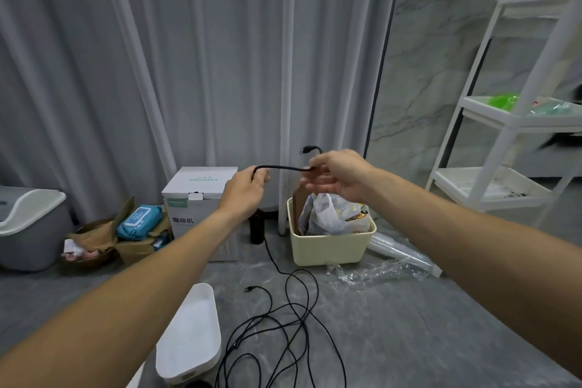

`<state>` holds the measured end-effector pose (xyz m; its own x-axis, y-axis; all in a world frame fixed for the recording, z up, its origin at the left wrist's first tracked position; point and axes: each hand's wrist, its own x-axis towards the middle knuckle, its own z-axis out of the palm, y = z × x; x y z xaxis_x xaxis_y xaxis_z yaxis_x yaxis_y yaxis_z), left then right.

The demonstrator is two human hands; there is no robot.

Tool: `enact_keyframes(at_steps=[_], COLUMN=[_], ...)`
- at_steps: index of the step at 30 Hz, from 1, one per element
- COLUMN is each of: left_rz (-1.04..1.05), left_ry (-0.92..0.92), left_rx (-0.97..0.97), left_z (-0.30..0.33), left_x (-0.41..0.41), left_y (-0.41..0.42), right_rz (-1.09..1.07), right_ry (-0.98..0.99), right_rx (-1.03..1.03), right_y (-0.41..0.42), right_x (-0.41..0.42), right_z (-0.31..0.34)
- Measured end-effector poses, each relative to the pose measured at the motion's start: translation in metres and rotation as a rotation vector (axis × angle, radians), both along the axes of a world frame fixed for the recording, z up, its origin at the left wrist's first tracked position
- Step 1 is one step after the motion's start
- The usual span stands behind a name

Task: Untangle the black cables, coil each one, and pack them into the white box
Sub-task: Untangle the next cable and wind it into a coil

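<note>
Both my arms reach forward, raised above the floor. My left hand (244, 194) grips a black cable (285, 167), and my right hand (338, 172) pinches the same cable near its plug end (307, 149), which sticks up above the fingers. A short stretch of cable runs between the two hands. From my left hand the cable drops to a loose tangle of black cables (283, 327) on the grey floor. The white box (192, 334) stands open and empty on the floor, to the left of the tangle.
A cream bin (330, 246) stuffed with plastic bags stands behind the tangle, with clear plastic wrap (393, 258) beside it. A white carton (196, 198), a cardboard box with wipes (138, 224) and a grey container (28, 227) sit left. A white shelf rack (510, 135) stands right.
</note>
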<state>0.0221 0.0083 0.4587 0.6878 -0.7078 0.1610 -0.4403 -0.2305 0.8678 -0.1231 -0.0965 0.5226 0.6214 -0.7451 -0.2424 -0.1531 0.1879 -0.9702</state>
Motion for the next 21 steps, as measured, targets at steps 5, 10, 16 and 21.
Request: enact_keyframes(at_steps=[5, 10, 16, 21], left_rz=[-0.040, -0.068, -0.098, -0.106], left_ry=[-0.087, -0.098, -0.118, -0.133], left_rx=[0.006, 0.011, -0.031, -0.073], left_z=[0.026, 0.057, 0.105, 0.149], left_x=[0.003, 0.001, 0.002, -0.004], left_y=[0.010, 0.022, 0.035, 0.048], right_rz=[0.047, 0.098, 0.193, 0.294], right_ry=[0.044, 0.123, 0.162, 0.197], right_rx=[-0.012, -0.101, -0.196, -0.341], right_y=[0.000, -0.002, 0.010, 0.027], right_x=[-0.002, -0.010, -0.033, -0.053], right_z=[-0.012, 0.000, 0.042, 0.087])
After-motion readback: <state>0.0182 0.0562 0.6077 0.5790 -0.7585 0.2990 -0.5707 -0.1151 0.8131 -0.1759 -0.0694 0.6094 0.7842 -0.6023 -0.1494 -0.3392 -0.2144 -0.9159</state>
